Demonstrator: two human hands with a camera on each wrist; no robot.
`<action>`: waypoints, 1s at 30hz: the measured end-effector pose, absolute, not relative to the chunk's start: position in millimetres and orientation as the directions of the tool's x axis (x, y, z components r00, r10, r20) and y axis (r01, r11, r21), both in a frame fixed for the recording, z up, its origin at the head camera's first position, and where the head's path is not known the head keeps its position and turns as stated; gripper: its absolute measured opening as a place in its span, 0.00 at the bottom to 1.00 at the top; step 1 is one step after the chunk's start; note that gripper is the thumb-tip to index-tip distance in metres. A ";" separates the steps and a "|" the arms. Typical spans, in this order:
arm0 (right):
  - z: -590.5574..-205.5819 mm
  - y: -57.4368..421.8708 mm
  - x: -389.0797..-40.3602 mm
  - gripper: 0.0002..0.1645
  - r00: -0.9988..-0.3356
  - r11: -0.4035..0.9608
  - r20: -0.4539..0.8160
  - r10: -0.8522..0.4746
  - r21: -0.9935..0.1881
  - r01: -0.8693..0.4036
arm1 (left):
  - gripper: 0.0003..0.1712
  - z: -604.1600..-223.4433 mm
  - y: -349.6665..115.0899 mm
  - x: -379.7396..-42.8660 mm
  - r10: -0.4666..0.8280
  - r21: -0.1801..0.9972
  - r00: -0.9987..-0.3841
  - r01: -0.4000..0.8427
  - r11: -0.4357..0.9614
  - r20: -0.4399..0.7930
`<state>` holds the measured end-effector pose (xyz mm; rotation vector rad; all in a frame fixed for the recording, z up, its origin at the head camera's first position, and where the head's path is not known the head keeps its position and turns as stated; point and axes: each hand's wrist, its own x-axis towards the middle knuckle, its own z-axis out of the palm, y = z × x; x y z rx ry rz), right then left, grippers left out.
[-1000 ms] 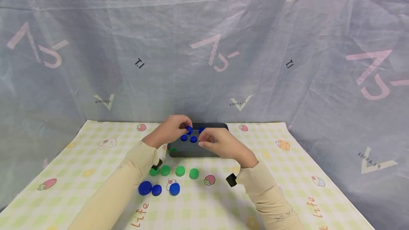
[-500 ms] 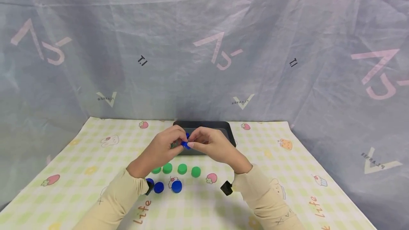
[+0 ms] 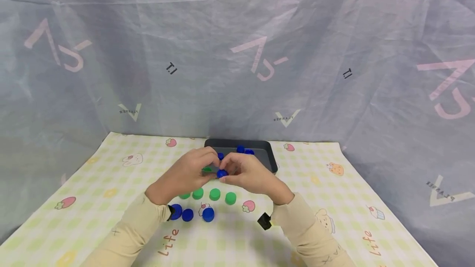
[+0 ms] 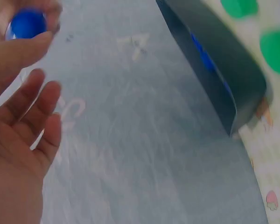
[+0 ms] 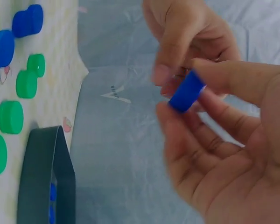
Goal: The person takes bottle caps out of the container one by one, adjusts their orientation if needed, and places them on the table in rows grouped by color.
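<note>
A blue bottle cap (image 3: 222,173) is held up in front of the dark tray (image 3: 275,164). My right hand (image 3: 248,171) pinches it between thumb and index finger, as the right wrist view shows with the cap (image 5: 186,92) tilted. My left hand (image 3: 189,172) is right beside the cap, its thumb and index fingertips close to it; whether they touch is unclear. In the left wrist view the other fingers (image 4: 46,102) of the left hand are spread loosely. Inside the tray lie blue caps (image 3: 240,149) and a green cap (image 3: 207,169), partly hidden by the hands.
In front of the tray runs a row of green caps (image 3: 215,194). Nearer still lie blue caps (image 3: 208,214), one partly behind the left wrist's camera. A checked tablecloth (image 3: 122,188) covers the table, and a grey curtain (image 3: 208,73) hangs behind it.
My left hand brought the blue cap from over the tray towards the front, where the right hand met it. Now the right hand pinches the cap and the left hand's grip has loosened.
</note>
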<state>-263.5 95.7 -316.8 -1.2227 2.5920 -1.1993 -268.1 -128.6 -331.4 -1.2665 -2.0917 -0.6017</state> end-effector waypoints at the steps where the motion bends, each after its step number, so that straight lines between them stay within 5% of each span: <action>1: -317.7 94.4 -262.7 0.11 -0.678 0.431 0.259 -0.688 -0.606 -0.669 | 0.18 -330.1 -131.4 -268.9 0.624 0.054 -0.370 0.884 0.465 0.689; 5: -327.7 85.6 -259.8 0.11 -0.630 0.549 0.131 -0.765 -0.378 -0.745 | 0.20 -326.4 -141.2 -271.5 0.615 0.064 -0.443 0.841 0.538 0.652; 10: -346.2 72.8 -253.6 0.12 -0.663 0.668 -0.111 -0.740 -0.237 -0.705 | 0.18 -326.4 -146.6 -274.2 0.609 0.076 -0.452 0.838 0.541 0.652; 20: -364.0 61.4 -247.3 0.17 -0.676 0.725 -0.273 -0.684 -0.151 -0.672 | 0.18 -327.7 -148.6 -275.7 0.604 0.085 -0.432 0.852 0.516 0.670; 30: -374.1 57.9 -248.6 0.20 -0.674 0.724 -0.283 -0.682 -0.132 -0.677 | 0.17 -333.4 -149.0 -275.6 0.616 0.099 -0.469 0.838 0.536 0.632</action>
